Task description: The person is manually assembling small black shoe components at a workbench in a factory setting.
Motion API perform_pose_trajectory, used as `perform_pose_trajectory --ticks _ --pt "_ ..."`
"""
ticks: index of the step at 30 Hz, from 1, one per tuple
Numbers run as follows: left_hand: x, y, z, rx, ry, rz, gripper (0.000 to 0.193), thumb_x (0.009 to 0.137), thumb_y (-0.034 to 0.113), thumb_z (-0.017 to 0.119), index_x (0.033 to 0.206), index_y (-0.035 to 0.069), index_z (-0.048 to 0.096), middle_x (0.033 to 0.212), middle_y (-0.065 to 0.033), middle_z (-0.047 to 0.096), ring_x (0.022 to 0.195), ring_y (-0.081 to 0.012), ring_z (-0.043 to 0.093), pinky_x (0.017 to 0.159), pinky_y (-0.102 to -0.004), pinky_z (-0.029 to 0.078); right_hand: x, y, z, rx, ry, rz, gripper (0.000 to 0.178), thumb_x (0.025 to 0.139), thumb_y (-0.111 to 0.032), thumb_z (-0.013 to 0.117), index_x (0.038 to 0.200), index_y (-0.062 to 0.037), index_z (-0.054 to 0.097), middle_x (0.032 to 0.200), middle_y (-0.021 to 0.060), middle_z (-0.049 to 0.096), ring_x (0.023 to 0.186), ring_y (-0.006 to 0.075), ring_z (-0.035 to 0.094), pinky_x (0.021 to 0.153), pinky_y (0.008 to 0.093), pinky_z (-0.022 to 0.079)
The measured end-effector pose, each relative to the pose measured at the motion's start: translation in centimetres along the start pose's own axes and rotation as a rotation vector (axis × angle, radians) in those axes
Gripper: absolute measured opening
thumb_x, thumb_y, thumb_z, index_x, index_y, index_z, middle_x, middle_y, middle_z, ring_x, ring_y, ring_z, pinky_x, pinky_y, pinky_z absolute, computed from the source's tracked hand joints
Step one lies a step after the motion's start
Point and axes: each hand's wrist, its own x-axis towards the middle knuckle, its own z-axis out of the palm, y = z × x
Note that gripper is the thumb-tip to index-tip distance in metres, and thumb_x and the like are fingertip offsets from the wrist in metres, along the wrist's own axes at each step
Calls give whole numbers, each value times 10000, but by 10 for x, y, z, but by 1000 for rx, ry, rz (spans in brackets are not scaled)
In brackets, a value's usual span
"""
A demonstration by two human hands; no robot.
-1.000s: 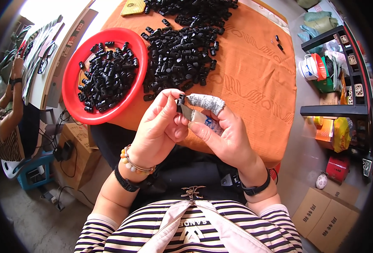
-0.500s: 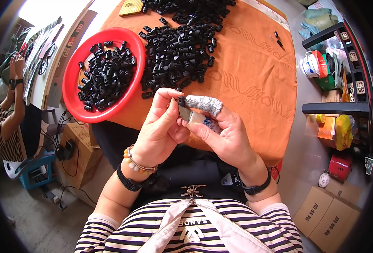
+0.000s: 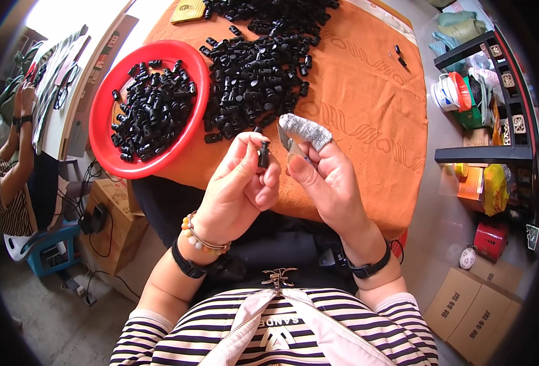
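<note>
My left hand (image 3: 233, 180) is closed, pinching a small black plastic piece (image 3: 263, 156) shaped like a cord lock between thumb and fingers. My right hand (image 3: 330, 186) grips a short flat metal blade (image 3: 285, 138), its lower end hidden by the thumb. A grey knitted finger cover (image 3: 309, 130) sits on my right index finger. Blade and piece are a small gap apart, above the table's near edge. Beyond my hands lies a heap of similar black pieces (image 3: 254, 82), and more black pieces (image 3: 153, 116) fill much of a red basin (image 3: 97, 116) on the left.
An orange cloth (image 3: 367, 116) covers the table. A yellow pad (image 3: 188, 11) lies at its far left, two loose black bits (image 3: 400, 56) at the right. A dark shelf (image 3: 483, 155) and cardboard boxes (image 3: 471, 317) stand right. Another person's hands (image 3: 24, 100) show far left.
My right hand has drawn the blade away from the black piece, up and to the right. The left hand keeps the piece, now held more upright and in plainer sight.
</note>
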Motion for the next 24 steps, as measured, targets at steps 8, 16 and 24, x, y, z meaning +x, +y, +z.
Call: perform_pose_trajectory --ticks 8,16,24 --pt "-2 -2 -2 77 25 18 161 956 264 414 1073 153 419 716 -19 482 532 -74 402 477 -195 306 14 7 4 -12 -34 94 408 860 -93 597 1212 37 434 935 25 574 791 29 514 703 180 436" --pt "-2 49 -21 80 326 418 201 947 249 435 1009 71 504 832 -72 592 540 -97 441 494 -200 395 16 22 -17 -164 57 36 421 828 -85 627 1203 9 460 947 17 558 798 44 490 721 198 421" --pt "-12 92 -31 201 154 516 338 959 221 381 1270 93 351 1199 -189 511 915 -198 603 643 -236 522 25 39 -2 -633 48 42 514 759 -89 661 1231 -61 458 887 121 578 783 256 608 667 339 495"
